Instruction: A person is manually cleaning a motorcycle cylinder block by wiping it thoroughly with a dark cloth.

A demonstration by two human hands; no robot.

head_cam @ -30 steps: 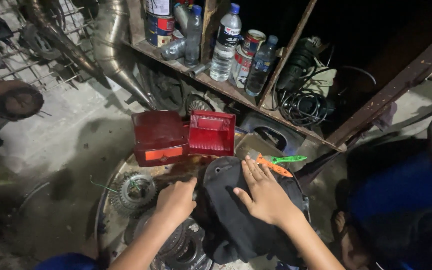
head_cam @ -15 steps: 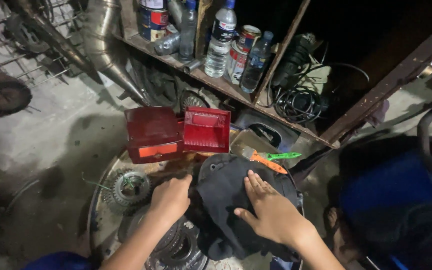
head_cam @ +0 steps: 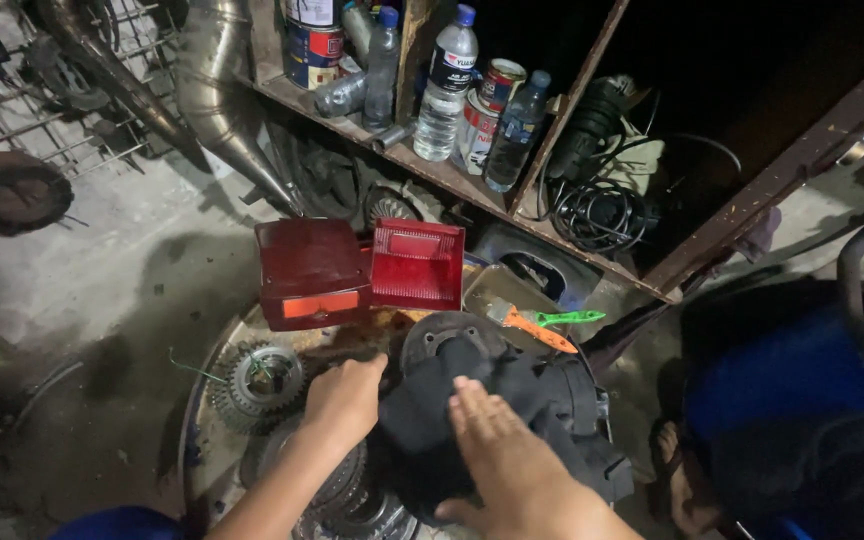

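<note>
Both hands on the black cloth

My left hand (head_cam: 344, 398) clutched the cloth (head_cam: 452, 420), fingers clamped; my right hand (head_cam: 502, 460) lay flat, fingers apart, pinning it.

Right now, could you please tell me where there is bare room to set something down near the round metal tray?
The bare concrete floor left of the red tail-light housing and the round metal tray is free. The tray itself is crowded: toothed steel gears, a dark cloth under both the left hand and right hand, and an orange-handled brush. The wooden shelf is packed with plastic bottles.
</note>
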